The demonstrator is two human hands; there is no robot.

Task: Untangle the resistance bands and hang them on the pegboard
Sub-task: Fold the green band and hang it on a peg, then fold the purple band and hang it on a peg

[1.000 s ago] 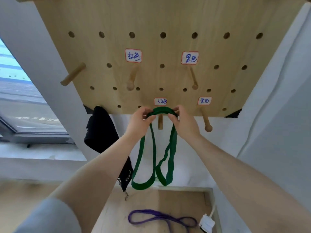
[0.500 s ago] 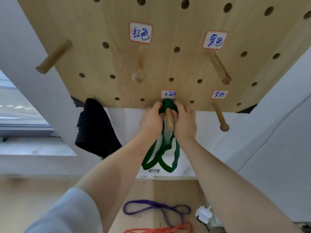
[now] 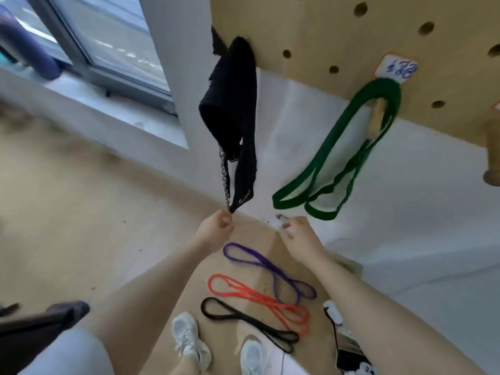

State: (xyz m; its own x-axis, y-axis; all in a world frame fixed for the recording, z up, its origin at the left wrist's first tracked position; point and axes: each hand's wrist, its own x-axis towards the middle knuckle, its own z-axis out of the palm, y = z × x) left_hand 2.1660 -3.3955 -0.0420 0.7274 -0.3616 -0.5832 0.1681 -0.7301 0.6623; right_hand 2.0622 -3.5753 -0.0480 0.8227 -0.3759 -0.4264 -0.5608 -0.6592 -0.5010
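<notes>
In the head view, the green band (image 3: 335, 155) hangs from a wooden peg (image 3: 376, 119) at the lower edge of the pegboard (image 3: 324, 31), just under a small white label (image 3: 396, 69) with blue writing. It is doubled over the peg, and its two loops fall down along the white wall (image 3: 405, 212), apart from both hands.

The left hand (image 3: 215, 231) is in front of the body with its fingers curled loosely; it holds nothing that I can see, although it is just below the end of a chain (image 3: 226, 180). Whether the fingers touch that chain I cannot tell. The right hand (image 3: 300, 236) is also free, with the fingers relaxed and a little spread, below the green band and not touching it.

On the floor (image 3: 81, 212), between the two forearms, three more bands lie side by side: the purple band (image 3: 267, 266) nearest the wall, then the red band (image 3: 259, 296), then the black band (image 3: 249, 322) nearest the white shoes (image 3: 189, 339). They are close together; the purple and red seem to cross at the right end.

A black bag (image 3: 232, 104) with the chain hangs at the left corner of the pegboard, beside a window (image 3: 108, 36). A white plug (image 3: 332, 311) with a black cable lies at the right of the bands.
</notes>
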